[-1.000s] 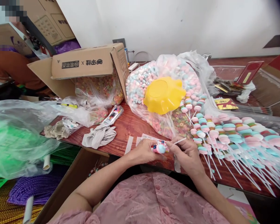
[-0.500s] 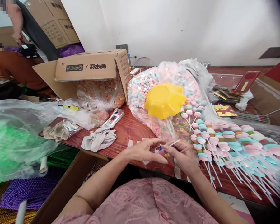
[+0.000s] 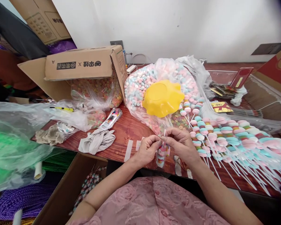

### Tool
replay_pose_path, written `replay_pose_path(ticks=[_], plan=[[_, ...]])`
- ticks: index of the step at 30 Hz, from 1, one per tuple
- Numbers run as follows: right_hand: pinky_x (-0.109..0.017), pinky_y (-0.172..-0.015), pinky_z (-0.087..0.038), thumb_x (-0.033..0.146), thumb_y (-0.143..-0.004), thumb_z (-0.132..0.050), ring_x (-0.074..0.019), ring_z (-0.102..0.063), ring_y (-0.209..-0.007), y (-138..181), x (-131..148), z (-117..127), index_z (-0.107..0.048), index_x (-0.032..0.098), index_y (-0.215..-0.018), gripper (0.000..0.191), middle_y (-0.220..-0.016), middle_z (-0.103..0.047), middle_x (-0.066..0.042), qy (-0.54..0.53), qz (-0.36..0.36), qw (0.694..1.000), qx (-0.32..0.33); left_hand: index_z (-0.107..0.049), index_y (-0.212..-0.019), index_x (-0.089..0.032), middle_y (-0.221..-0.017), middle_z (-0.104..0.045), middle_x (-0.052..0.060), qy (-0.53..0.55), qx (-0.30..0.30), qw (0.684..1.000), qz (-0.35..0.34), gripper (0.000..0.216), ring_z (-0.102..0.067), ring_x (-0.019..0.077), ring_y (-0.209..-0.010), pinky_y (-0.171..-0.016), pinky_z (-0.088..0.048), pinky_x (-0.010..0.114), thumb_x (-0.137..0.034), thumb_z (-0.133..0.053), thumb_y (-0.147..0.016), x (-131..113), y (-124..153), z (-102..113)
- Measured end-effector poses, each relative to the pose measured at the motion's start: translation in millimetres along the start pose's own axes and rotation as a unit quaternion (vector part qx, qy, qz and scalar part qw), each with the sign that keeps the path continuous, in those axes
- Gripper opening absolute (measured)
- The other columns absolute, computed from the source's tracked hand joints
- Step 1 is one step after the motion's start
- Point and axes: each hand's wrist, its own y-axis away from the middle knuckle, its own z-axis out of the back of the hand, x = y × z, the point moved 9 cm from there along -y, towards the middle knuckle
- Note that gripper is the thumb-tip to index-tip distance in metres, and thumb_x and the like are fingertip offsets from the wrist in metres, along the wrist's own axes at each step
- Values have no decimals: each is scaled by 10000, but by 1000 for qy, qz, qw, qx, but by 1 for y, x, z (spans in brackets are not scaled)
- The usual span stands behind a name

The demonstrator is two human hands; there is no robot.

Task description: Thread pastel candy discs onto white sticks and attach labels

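Observation:
Just above the table's front edge, a marshmallow skewer [image 3: 161,157] hangs head down in a small printed clear bag. Its white stick points up between my hands. My left hand [image 3: 148,150] pinches the bag's gathered neck from the left. From the right, my right hand [image 3: 181,144] closes thumb and fingers on the stick and bag neck. Close by on the right lies a big pile of pink, blue and white marshmallow skewers [image 3: 224,134], sticks toward me. Behind my hands, a yellow wavy-edged bowl [image 3: 163,98] sits upside down on a clear bag of marshmallows [image 3: 135,84].
An open cardboard box [image 3: 79,65] holding bagged candy rings stands at the back left. Grey gloves [image 3: 97,141] and a stack of printed bags [image 3: 111,118] lie left of my hands. Below, a carton [image 3: 61,190] holds more skewers. A person's sleeve [image 3: 11,68] shows far left.
The skewer has turned from lying slanted in my hands to hanging head down in its bag. My left hand's spread fingers have closed on the bag neck. The view has shifted slightly.

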Motion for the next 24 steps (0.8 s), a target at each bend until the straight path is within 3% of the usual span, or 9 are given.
replay_pose_path(ticks=[4,7,9,11,13,14,16,20,24], plan=[[-259,-571,-342,258,-843,-620,-113,-432,-589,8,5,-6,-519,197,-626,247,-606,-483,34,84,40,995,-25,-552,-718,-160,-608,-502,-51,37,-55,998,18,349,-399,49,-505,-499,-356,186,-472,-702,-764,11,2,4],[-261,-593,-382,292,-858,-617,-124,-475,-628,17,-5,-2,-569,202,-680,206,-667,-535,17,50,35,996,-59,-517,-724,-171,-575,-466,-70,79,-77,993,41,380,-366,39,-446,-452,-340,180,-495,-714,-749,18,1,8],[-264,-595,-420,339,-836,-652,-129,-509,-655,24,-16,5,-645,213,-865,129,-789,-595,0,4,11,995,-99,-514,-748,-175,-579,-468,-71,102,-104,989,29,396,-389,45,-446,-453,-356,181,-518,-712,-753,16,0,13],[-259,-560,-427,343,-761,-732,-119,-500,-626,33,-25,8,-657,223,-995,274,-856,-613,-3,2,-8,991,-136,-530,-760,-174,-593,-477,-68,101,-129,986,1,394,-412,52,-473,-472,-369,181,-520,-718,-756,11,0,18],[-251,-536,-409,283,-728,-755,-109,-472,-592,39,-26,3,-668,215,-879,186,-796,-594,10,55,5,988,-148,-563,-756,-167,-629,-507,-53,88,-138,986,-25,371,-442,58,-526,-510,-387,180,-494,-738,-751,7,1,17],[-253,-550,-415,252,-749,-732,-114,-483,-603,42,-24,0,-658,210,-794,96,-766,-584,11,81,25,985,-148,-586,-763,-163,-657,-531,-42,86,-136,986,-31,354,-461,62,-558,-538,-401,181,-480,-743,-753,7,2,15],[-266,-616,-448,212,-829,-650,-135,-537,-674,46,-18,-3,-643,207,-728,102,-762,-593,-2,104,66,980,-155,-640,-835,-163,-710,-573,-21,105,-123,986,-24,334,-497,76,-610,-591,-429,194,-479,-730,-772,10,5,8],[-276,-658,-458,195,-902,-589,-145,-560,-722,46,-12,3,-684,220,-787,151,-780,-611,-7,108,105,975,-163,-686,-1050,-169,-720,-599,-2,101,-45,994,22,392,-522,96,-627,-642,-451,230,-492,-676,-828,23,16,-9],[-269,-597,-436,185,-873,-632,-136,-535,-661,48,-6,9,-710,226,-782,127,-715,-563,8,122,137,966,-184,-701,-938,-145,-669,-571,-7,64,-20,996,60,395,-451,73,-539,-554,-398,212,-521,-671,-822,33,26,-11]])
